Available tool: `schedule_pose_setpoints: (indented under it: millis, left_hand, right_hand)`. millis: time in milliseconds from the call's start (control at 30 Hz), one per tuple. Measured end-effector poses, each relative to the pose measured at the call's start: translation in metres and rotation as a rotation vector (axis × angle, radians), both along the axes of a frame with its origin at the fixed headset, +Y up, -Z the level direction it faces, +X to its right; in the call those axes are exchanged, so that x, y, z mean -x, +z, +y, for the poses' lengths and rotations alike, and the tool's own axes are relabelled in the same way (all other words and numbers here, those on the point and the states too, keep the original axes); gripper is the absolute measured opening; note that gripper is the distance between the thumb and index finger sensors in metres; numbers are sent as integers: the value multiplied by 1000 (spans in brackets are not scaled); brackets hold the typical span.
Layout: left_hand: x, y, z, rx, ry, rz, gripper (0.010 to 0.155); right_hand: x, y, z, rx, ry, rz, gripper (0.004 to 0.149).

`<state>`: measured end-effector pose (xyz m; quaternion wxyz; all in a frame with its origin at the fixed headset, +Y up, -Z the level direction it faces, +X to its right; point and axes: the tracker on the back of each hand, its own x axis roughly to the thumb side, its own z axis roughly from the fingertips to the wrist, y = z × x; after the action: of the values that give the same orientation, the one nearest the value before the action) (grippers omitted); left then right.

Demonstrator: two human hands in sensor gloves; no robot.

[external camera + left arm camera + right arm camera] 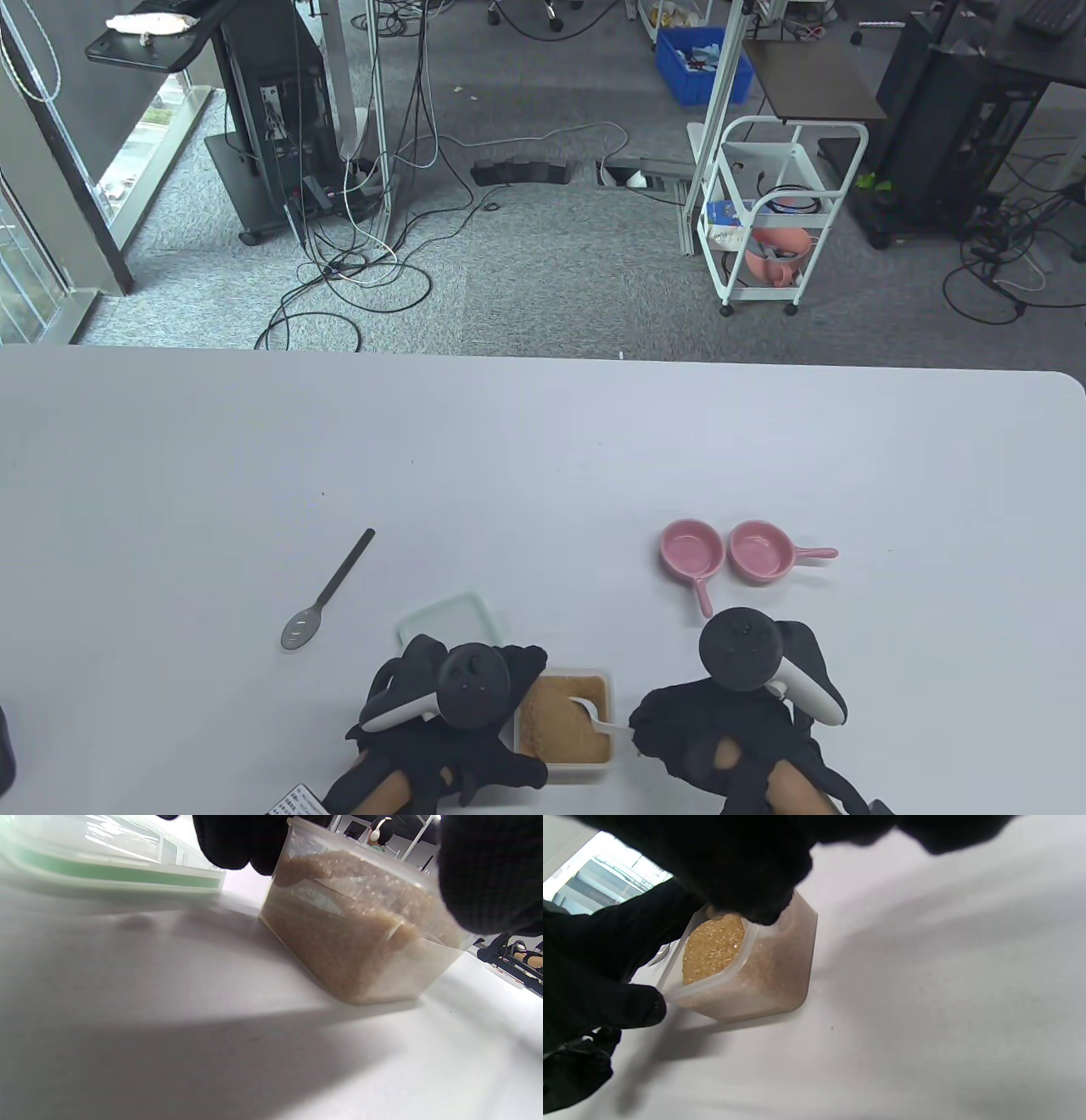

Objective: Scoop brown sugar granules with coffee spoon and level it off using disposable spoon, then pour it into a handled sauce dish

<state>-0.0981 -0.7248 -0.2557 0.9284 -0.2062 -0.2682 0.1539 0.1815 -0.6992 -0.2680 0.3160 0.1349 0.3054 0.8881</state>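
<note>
White and wide, the surface (543, 458) holds everything. Near its front edge sits a clear tub (563, 716) full of brown sugar (560, 722). Just behind the tub lies its lid (447, 617). The left hand (450, 722) holds the tub's left side, fingers curled round it. The right hand (730, 730) pinches a white spoon (591, 715) whose bowl is in the sugar. Two pink dishes with handles (730, 552) sit side by side, behind the right hand. A grey spoon (327, 592) lies alone to the left.
</note>
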Motion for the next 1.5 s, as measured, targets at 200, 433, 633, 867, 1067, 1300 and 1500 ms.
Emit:
schedule_pose_setpoints:
  millis: [200, 433, 633, 867, 1067, 1300, 1500]
  left_hand:
    - [0, 0, 0, 1, 0, 0, 113]
    - [0, 0, 0, 1, 1, -2, 113]
    - [0, 0, 0, 2, 3, -3, 113]
    - [1, 0, -1, 1, 7, -4, 113]
    - [1, 0, -1, 2, 13, -4, 113]
    - [4, -1, 0, 4, 39, 6, 113]
    - [5, -1, 0, 0, 49, 10, 113]
  right_hand:
    - [-9, -7, -19, 149, -99, -34, 43]
    - [-14, -9, -35, 239, -160, -30, 43]
    - [-19, -11, -43, 288, -221, -16, 43]
    - [-21, -12, -43, 289, -260, -1, 42]
    - [-21, -12, -44, 288, -290, 16, 42]
    - [-22, -13, -45, 297, -327, 30, 42]
    - [-23, -13, -45, 300, -332, 26, 42]
